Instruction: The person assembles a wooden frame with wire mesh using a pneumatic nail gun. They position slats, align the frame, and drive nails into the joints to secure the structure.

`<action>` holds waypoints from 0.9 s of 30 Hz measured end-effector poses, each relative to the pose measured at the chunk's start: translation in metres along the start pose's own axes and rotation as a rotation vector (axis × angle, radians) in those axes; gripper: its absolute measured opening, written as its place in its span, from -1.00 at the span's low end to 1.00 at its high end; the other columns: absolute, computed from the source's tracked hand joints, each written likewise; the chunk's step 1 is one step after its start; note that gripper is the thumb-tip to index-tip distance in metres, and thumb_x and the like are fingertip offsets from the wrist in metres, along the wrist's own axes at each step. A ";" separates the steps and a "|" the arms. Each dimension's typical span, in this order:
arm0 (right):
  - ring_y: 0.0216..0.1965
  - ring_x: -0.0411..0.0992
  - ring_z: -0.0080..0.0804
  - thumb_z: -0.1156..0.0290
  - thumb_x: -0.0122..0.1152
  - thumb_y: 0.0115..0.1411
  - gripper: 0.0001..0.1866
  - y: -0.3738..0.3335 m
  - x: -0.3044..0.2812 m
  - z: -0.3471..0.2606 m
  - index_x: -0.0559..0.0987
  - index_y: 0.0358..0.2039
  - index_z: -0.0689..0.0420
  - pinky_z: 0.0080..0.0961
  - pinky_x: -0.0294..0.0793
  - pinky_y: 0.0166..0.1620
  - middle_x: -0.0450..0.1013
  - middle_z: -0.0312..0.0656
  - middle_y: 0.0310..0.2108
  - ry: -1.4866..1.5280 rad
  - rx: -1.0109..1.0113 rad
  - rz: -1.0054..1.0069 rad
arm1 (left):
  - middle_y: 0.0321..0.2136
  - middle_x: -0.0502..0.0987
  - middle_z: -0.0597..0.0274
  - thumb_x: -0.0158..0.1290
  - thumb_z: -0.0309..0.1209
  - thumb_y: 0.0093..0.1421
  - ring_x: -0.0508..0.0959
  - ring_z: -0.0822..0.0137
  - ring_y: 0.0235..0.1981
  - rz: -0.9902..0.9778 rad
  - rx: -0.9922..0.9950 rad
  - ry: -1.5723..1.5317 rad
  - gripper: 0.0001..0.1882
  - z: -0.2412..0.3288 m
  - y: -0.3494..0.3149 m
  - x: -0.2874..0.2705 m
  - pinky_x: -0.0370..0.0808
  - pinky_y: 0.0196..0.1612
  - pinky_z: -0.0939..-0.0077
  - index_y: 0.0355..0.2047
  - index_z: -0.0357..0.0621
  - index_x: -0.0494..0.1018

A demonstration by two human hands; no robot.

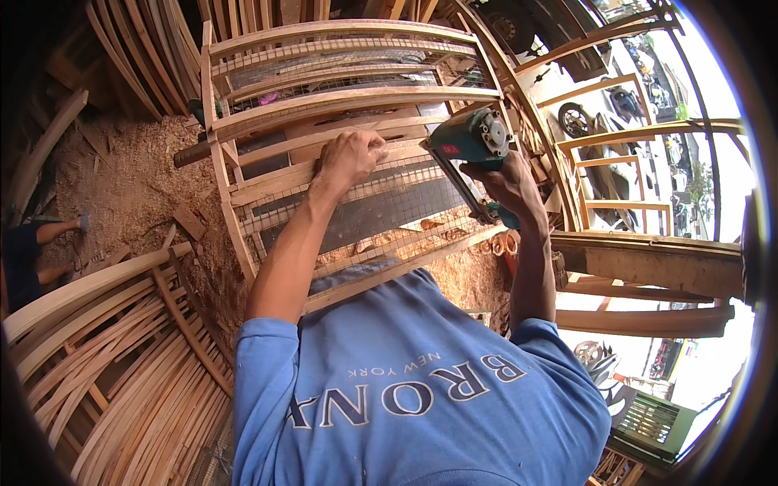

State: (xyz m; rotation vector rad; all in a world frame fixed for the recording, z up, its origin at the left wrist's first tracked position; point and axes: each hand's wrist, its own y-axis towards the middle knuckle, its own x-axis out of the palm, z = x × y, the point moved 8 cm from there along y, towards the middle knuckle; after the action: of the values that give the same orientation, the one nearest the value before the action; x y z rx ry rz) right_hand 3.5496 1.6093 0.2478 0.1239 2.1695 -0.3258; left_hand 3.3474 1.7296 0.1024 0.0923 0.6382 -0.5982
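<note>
A wooden frame (348, 101) with several crosswise slats lies before me, with wire mesh (365, 202) stretched over it. On a slat (279, 185) near its middle rests my left hand (350, 160), fingers curled closed; whatever they may hold is hidden. My right hand (512, 193) is wrapped round the handle of a green pneumatic nail gun (466, 138). The gun's nose is over a slat to the right of my left hand, and its long magazine slants back toward me. Whether the nose touches the wood, I cannot tell.
Wood shavings (121, 174) cover the ground at left. Bundled thin strips (138, 389) lie at lower left, and more strips (150, 57) stand at upper left. A person's leg (61, 231) shows at far left. Planks (648, 271) and wooden frames (616, 154) fill the right side.
</note>
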 end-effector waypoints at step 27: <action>-0.38 0.55 -0.36 0.16 0.40 0.16 -0.61 -0.009 -0.035 0.067 0.73 -0.07 0.10 -0.33 0.51 -0.22 0.68 -0.15 -0.33 0.000 0.201 0.079 | -0.17 0.73 0.10 0.28 -0.05 0.20 0.69 0.09 -0.06 -0.013 -0.067 0.062 -0.63 0.000 0.003 0.001 0.56 0.05 0.16 -0.13 -0.01 0.71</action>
State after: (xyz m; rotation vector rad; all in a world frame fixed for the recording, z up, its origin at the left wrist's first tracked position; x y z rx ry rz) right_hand 3.6205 1.5836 0.2408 0.3219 2.1221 -0.4981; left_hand 3.3494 1.7313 0.1015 0.0435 0.7186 -0.5880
